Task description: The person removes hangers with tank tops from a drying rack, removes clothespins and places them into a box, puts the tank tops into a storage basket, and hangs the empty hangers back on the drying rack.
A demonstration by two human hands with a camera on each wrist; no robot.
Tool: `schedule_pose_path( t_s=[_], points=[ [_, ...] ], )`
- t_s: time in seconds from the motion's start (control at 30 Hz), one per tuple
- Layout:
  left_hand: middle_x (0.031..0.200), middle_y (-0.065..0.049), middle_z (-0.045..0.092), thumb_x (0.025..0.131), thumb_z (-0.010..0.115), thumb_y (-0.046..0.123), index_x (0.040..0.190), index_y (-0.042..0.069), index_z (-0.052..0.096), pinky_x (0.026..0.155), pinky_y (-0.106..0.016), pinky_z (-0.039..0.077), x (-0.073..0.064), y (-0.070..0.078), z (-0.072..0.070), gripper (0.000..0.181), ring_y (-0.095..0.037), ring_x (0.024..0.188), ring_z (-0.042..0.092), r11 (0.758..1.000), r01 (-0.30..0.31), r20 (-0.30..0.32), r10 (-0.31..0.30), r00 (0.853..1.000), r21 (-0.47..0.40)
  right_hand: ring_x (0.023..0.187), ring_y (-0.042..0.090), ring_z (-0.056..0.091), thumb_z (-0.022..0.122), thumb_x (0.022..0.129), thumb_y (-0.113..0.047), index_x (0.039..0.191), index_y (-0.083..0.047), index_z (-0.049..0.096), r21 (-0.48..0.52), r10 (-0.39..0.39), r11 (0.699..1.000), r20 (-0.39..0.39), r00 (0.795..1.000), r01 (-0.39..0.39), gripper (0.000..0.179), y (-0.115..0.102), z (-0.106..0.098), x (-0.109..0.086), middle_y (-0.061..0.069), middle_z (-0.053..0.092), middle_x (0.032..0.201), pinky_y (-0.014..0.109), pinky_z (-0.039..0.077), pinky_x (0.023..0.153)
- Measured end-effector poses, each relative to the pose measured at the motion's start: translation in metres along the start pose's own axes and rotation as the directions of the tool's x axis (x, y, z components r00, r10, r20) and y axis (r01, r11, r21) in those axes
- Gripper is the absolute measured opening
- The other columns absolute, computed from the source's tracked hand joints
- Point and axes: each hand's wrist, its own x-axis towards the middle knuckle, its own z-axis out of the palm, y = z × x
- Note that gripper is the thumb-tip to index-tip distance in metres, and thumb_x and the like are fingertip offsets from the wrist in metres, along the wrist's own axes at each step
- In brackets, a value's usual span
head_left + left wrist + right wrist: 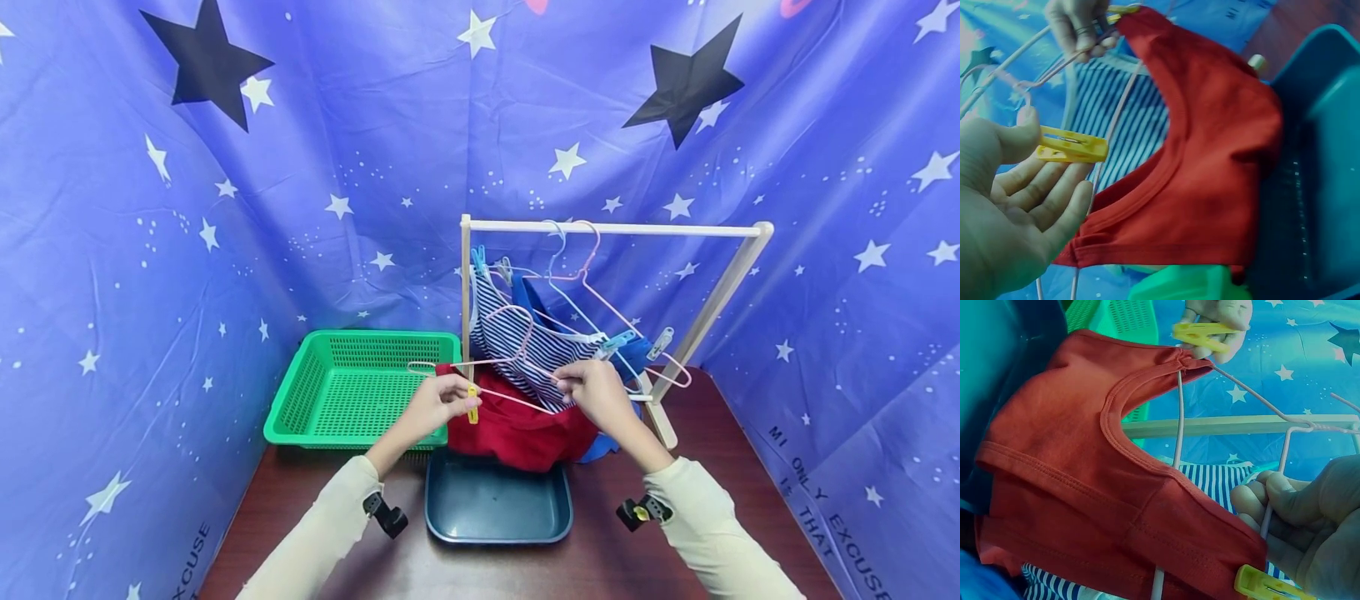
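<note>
The left hand (441, 399) pinches a yellow clothespin (1082, 147), and the right hand (597, 393) pinches a pink hanger (1180, 419), which carries a red sleeveless top (1216, 131).

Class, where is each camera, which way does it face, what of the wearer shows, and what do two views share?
Head: on the head, facing forward, down at the red garment; left hand, right hand, sleeves show.
Left wrist: worn there, facing the left hand pinching a yellow clothespin; both hands show.
Right wrist: worn there, facing the right hand gripping a pink hanger; both hands show.
Wrist views share the red garment.
</note>
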Motion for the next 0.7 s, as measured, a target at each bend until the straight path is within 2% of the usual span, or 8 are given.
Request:
schedule_pose_path(
  t_s=[0.13, 0.33, 0.53, 0.7],
  points=[
    [0.093, -0.017, 0.074, 0.091, 0.075, 0.011, 0.11, -0.008, 0.071, 0.073, -0.02, 0.054, -0.001, -0.005, 0.012, 0.027, -0.007, 0.077, 0.065, 0.998, -0.001, 0.084, -0.005, 0.996, 0.067, 0.06, 0.025, 0.072, 0.069, 0.091, 0.003, 0.093, 0.004, 0.079, 0.002, 0.032, 0.999, 0.025, 0.999, -0.032, 0.01, 0.001, 0.001, 0.002, 0.014, 0.076, 0.076, 0.019, 0.047, 0.055],
    [0.09, -0.007, 0.075, 0.09, 0.079, 0.021, 0.107, 0.0, 0.074, 0.074, -0.022, 0.055, -0.003, -0.012, 0.027, 0.028, -0.009, 0.079, 0.068, 0.986, 0.022, 0.175, -0.051, 0.983, 0.165, 0.061, 0.021, 0.073, 0.069, 0.091, 0.003, 0.094, 0.003, 0.079, -0.033, 0.05, 0.998, 0.059, 0.997, -0.048, 0.01, 0.001, 0.0, 0.005, 0.014, 0.077, 0.078, 0.024, 0.051, 0.058],
    [0.092, -0.004, 0.076, 0.085, 0.083, 0.022, 0.105, 0.003, 0.075, 0.074, -0.021, 0.055, -0.004, -0.021, 0.041, 0.029, -0.01, 0.081, 0.069, 0.955, -0.009, 0.231, -0.063, 0.971, 0.298, 0.064, 0.016, 0.071, 0.067, 0.092, 0.003, 0.095, 0.002, 0.079, -0.031, 0.094, 0.995, 0.121, 0.988, -0.091, 0.013, -0.001, 0.0, 0.007, 0.011, 0.076, 0.078, 0.027, 0.053, 0.062],
    [0.087, -0.004, 0.076, 0.081, 0.086, 0.017, 0.102, 0.002, 0.076, 0.072, -0.02, 0.054, -0.005, -0.027, 0.05, 0.028, -0.009, 0.078, 0.068, 0.933, -0.034, 0.286, -0.075, 0.955, 0.359, 0.064, 0.018, 0.073, 0.067, 0.093, 0.003, 0.093, 0.003, 0.079, -0.016, 0.121, 0.993, 0.174, 0.977, -0.12, 0.011, -0.002, 0.0, 0.008, 0.016, 0.076, 0.085, 0.025, 0.05, 0.056]
  ],
)
